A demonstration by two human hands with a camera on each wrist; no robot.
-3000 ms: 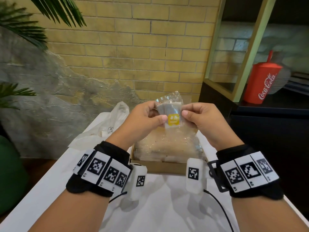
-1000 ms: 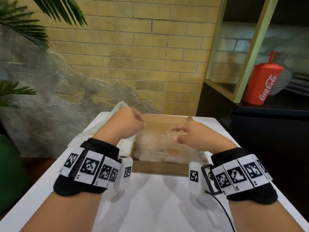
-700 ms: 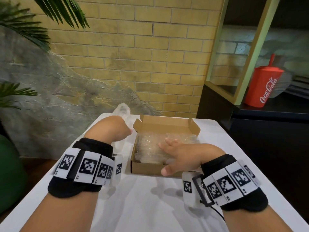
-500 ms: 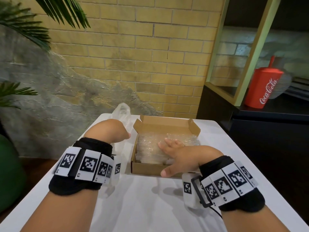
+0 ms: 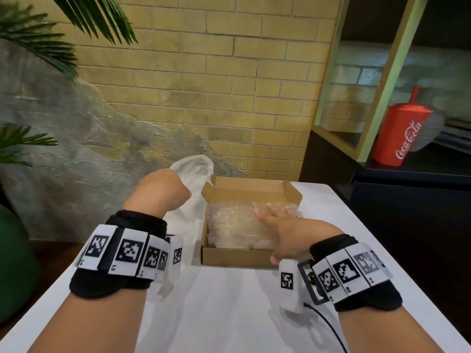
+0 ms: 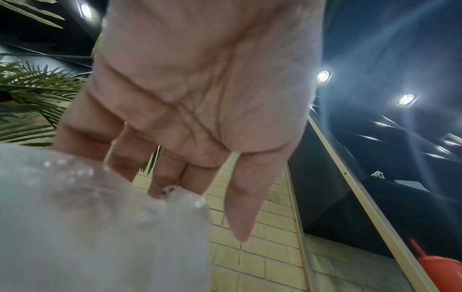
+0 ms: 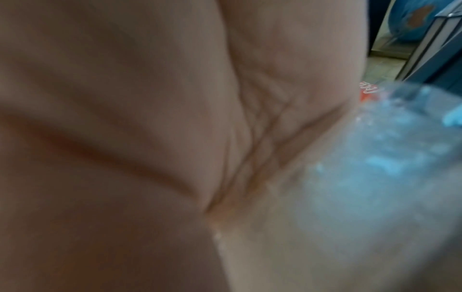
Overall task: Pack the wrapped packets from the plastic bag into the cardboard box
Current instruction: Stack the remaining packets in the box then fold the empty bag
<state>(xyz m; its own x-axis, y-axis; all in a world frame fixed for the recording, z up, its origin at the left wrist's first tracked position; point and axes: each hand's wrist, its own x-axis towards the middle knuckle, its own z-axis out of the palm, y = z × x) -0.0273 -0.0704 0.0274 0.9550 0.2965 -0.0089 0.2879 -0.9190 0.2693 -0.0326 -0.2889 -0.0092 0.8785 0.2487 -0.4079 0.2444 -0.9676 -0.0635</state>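
An open cardboard box (image 5: 237, 257) stands on the white table (image 5: 229, 314), filled with several clear wrapped packets (image 5: 232, 222). My right hand (image 5: 277, 219) lies flat on the packets at the box's right side, fingers spread and straight, thumb over the front wall. In the right wrist view only a blurred palm and crinkled wrap (image 7: 375, 177) show. The translucent plastic bag (image 5: 197, 171) lies left of the box. My left hand (image 5: 161, 189) hovers over it, holding nothing. Its fingers (image 6: 165, 177) hang loosely, tips at the top of the bag (image 6: 87, 227).
A red Coca-Cola cup (image 5: 402, 136) stands on a dark shelf unit at the right, past the table's right edge. A brick wall is close behind the table. Palm leaves (image 5: 33, 42) hang at the left. A thin cable (image 5: 328, 327) trails from my right wrist.
The packet with the yellow sticker that both hands held up is no longer in them. My right hand dropped flat onto the packets in the box. My left hand moved left over the bag.
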